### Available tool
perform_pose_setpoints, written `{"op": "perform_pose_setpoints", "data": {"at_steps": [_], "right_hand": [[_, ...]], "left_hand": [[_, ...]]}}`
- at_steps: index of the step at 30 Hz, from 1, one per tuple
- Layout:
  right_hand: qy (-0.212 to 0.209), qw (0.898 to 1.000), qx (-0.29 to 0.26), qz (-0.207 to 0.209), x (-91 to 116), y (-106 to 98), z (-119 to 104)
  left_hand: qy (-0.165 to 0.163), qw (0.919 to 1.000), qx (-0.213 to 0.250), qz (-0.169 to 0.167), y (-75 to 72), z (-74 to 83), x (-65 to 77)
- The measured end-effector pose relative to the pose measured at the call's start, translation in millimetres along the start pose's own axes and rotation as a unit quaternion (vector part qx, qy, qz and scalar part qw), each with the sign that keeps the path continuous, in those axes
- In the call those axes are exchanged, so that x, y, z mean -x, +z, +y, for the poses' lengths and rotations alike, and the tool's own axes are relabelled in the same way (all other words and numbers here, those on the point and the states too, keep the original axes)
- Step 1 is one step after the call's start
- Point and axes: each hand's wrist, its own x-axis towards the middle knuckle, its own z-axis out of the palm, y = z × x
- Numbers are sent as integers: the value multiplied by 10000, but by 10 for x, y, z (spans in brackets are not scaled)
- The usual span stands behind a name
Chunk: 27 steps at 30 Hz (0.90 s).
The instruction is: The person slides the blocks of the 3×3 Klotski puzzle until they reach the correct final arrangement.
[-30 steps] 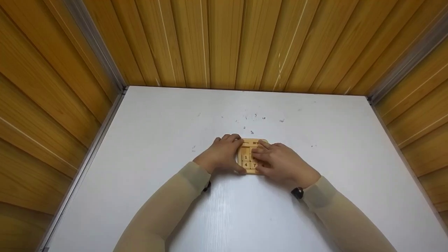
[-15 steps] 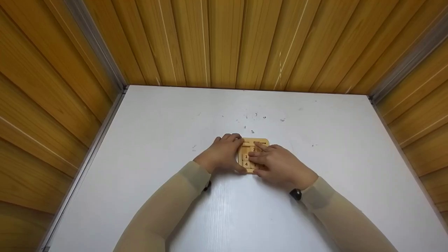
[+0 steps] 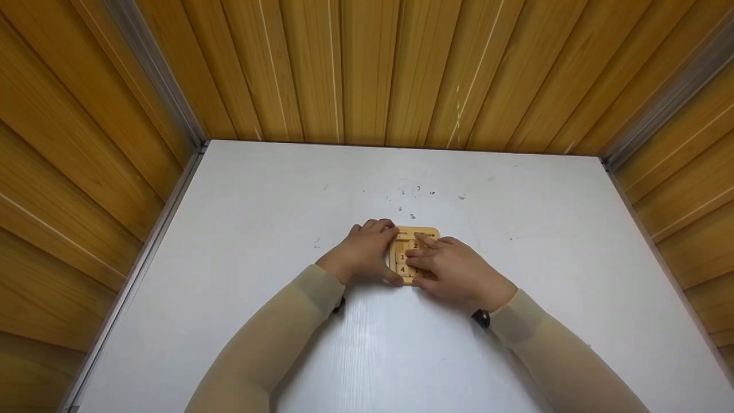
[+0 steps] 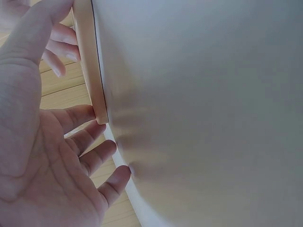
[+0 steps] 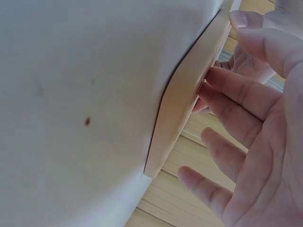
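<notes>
A light wooden sliding number puzzle [image 3: 425, 230] lies flat on the white table in the head view. Tiles 1 [image 3: 402, 257], 4 [image 3: 402, 269] and 2 [image 3: 415, 245] show; the upper left slot is bare. My left hand [image 3: 364, 249] grips the puzzle's left side, thumb at the near corner and index finger at the far one. My right hand [image 3: 459, 267] reaches over the right part and hides several tiles, its extended fingertips touching the tiles. In the right wrist view, two fingers [image 5: 236, 109] meet the puzzle's top behind its side edge [image 5: 180, 104].
The white table [image 3: 258, 229] has small dark marks [image 3: 413, 216] beyond the puzzle. Yellow wood-plank walls [image 3: 367, 74] stand behind the table and at both sides. A dark wrist strap [image 3: 481, 318] shows at the right sleeve.
My right hand has shifted slightly left over the puzzle, and its index finger has moved left, uncovering tile 2. My left hand keeps its place on the left side.
</notes>
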Motion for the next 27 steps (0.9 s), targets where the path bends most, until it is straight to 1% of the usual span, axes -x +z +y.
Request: {"op": "perform_pose_setpoints", "data": {"at_steps": [3,8,13,18,27], "right_hand": [[37,10000,-9,-34,-9,-3,3],[172,9998,-48,-79,-20,-17,24],[151,9999,-53,-30,-34,-23,34],[162,9999,-56,0,-41,-24,46],[228,9995,-121,-162,-65,-26,80]], "left_hand": [[5,10000,8,2,6,-2,-4],[92,9999,-123,17,11,0,-28],[109,9998,-169,-6,9,7,-29],[105,9998,-157,-21,19,10,-29],[121,9999,-6,-56,29,-7,-18]]}}
